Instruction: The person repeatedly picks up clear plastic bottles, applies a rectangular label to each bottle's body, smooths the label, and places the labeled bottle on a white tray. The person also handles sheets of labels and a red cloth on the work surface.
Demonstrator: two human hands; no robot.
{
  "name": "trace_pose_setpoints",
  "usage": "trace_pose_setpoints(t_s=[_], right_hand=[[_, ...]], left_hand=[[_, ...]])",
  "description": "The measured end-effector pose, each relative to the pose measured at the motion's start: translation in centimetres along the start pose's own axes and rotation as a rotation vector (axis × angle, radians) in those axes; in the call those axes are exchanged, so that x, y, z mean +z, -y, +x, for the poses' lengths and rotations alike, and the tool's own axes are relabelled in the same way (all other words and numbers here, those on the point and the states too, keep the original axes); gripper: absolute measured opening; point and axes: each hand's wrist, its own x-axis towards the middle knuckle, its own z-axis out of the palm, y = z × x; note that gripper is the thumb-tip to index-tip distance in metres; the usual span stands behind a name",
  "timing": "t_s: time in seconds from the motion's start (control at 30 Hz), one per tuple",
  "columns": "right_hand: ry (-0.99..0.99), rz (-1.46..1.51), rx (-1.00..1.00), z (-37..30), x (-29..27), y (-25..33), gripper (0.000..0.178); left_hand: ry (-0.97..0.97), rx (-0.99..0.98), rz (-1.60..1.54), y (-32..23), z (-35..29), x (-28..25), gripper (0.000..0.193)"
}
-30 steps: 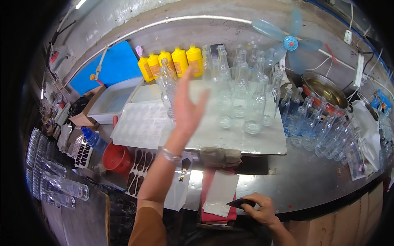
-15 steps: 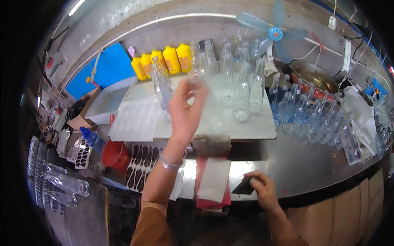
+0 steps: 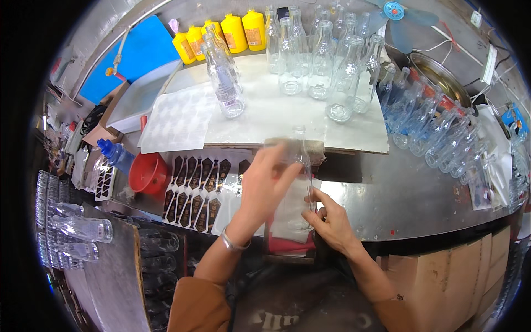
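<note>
A clear glass bottle stands nearly upright in front of me, over a white cloth and red padding. My left hand is at the bottle's left side, thumb against or close to the glass; its fingers are smeared by motion. Lower down, my right hand curls thumb and fingers against the bottle's right side. Whether it also holds a dark flat piece is hidden. To the left lies a sheet of dark, pointed labels on white backing.
Several clear bottles stand on the white board; two with pale labels are at its left. Yellow bottles line the back. A red bowl sits left, slanted bottles right, near a fan.
My left hand has come down and nearer from above the board. My right hand, which held a dark flat piece, has moved up and left to the bottle. The view has tilted downward.
</note>
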Motion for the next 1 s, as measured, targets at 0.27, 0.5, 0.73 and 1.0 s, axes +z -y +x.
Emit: trace_pose_setpoints(t_s=[0.27,0.5,0.73,1.0], right_hand=[[-0.05,-0.082,-0.047,0.3,1.3,0.8,0.056],[0.001,0.263,0.153,-1.5,-0.3,-1.6,0.049],[-0.05,0.322,0.18,-1.8,-1.4,-1.3,0.042],[-0.032,0.275,0.137,-3.0,-1.8,-0.6,0.03]], left_hand=[[0.143,-0.279,-0.467,2.4,-7.9,1.4,0.068],[-0.179,0.084,0.093,7.7,-14.1,-3.5,0.056],[-0.145,0.016,0.737,14.7,-21.2,-9.6,0.044],[-0.287,-0.425,-0.087,12.9,-18.8,-10.9,0.02]])
